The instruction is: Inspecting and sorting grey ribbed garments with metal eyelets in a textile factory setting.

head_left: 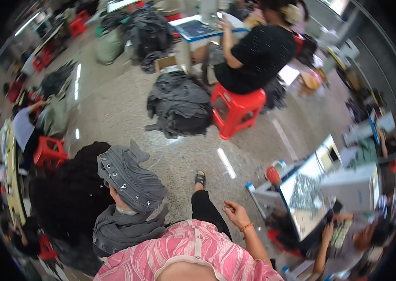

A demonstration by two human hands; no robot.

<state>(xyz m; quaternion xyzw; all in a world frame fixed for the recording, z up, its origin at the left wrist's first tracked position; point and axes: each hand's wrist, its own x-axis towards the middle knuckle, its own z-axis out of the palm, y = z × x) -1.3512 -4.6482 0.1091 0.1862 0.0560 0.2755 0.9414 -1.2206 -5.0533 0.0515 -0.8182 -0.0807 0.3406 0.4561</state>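
Note:
A bundle of grey garments (135, 175), with bands of round metal eyelets, hangs over my left hand (119, 198). The fabric hides most of my left fingers, and only part of the hand and the wrist shows between the folds. More grey cloth (123, 229) drapes over my left forearm. On the other side, my right hand (238, 214) is held out low beside my body, loosely curled with its fingers somewhat apart. Nothing shows in it, and a reddish bracelet circles its wrist. My sandalled foot (200, 179) is on the floor ahead.
A large dark cloth heap (62, 201) lies close on my left. Ahead, a grey garment pile (179, 103) sits beside a red stool (238, 110) with a seated person (259, 58). Another person (352, 234) works at a sewing table (301, 196) on the right. More stools (50, 152) stand left.

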